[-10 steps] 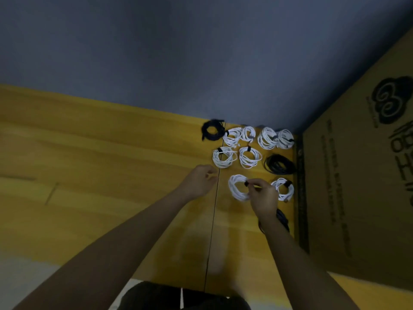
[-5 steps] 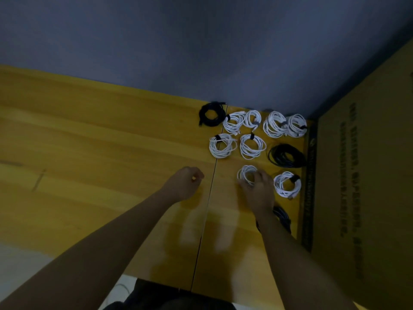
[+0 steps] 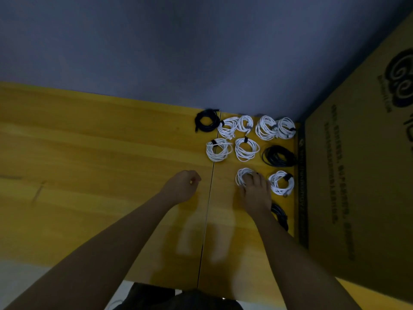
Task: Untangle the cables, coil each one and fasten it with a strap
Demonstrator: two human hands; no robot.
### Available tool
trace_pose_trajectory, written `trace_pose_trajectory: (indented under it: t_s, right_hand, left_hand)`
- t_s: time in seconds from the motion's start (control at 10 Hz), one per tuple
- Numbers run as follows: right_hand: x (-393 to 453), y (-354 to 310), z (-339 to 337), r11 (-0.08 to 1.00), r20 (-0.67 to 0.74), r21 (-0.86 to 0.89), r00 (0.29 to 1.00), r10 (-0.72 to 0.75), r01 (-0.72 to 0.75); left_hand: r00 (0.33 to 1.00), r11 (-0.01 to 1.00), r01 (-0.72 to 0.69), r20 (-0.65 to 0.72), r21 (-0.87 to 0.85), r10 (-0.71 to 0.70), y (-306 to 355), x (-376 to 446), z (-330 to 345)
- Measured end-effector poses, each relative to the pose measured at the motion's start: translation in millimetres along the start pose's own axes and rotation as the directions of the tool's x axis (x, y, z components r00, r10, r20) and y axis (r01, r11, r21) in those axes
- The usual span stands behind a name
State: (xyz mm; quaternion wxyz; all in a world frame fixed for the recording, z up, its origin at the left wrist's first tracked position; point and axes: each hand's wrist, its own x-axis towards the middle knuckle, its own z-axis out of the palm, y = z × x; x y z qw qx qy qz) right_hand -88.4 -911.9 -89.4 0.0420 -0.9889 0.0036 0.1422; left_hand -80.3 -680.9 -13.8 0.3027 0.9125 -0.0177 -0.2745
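Observation:
Several coiled, strapped cables lie in rows at the far right of the yellow table. My right hand lies flat on a white coil, fingers straight and pressing it to the table. Right of it sits another white coil with a black strap. Two white coils and a black coil fill the row behind. A black cable lies partly hidden beside my right wrist. My left hand hovers over the table with curled fingers, holding nothing I can see.
A tall cardboard box stands along the right edge of the table. The back row holds a black coil and several white coils against the grey wall. A seam runs down the tabletop between my arms.
My right hand has gone from pinching the white coil's strap to lying flat on the coil. My left hand has drawn back to the left and curled.

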Motion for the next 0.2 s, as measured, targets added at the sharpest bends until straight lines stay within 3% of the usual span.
trace_pose_trajectory:
  t_s: [0.2]
  right_hand:
    - [-9.5,-15.4,-17.7,1.000,-0.060,-0.010,0.998,0.024,-0.024]
  left_hand:
    - [0.999,0.998,-0.017,-0.043,0.066,0.020,-14.9,-5.1,-17.1]
